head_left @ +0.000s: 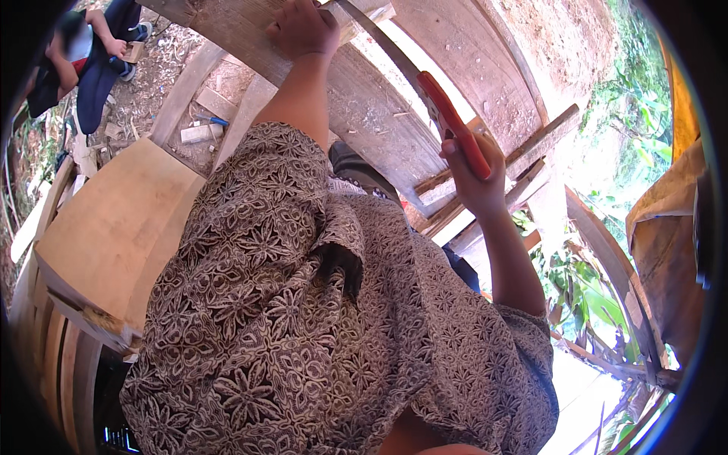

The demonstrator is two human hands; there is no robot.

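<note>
My right hand (pixel 479 163) is closed round the red handle of a hand saw (pixel 453 121). From the handle the long, narrow blade slants up and left to a piece of wood at the top edge. My left hand (pixel 305 32) is closed on a wooden board (pixel 250 30), left of the blade, its fingers partly hidden. The blade's far end runs out of the picture, so whether its teeth are in the wood I cannot tell. Beneath both hands lies a wide, dusty plank (pixel 379 98).
Planed wooden blocks (pixel 114 227) are stacked on the left. Behind them, a seated person (pixel 95 61) is at the far left. Wood offcuts (pixel 201 134) and shavings litter the ground. Rough sticks (pixel 542 136) jut out at right, near a tarpaulin (pixel 667 250) and green plants.
</note>
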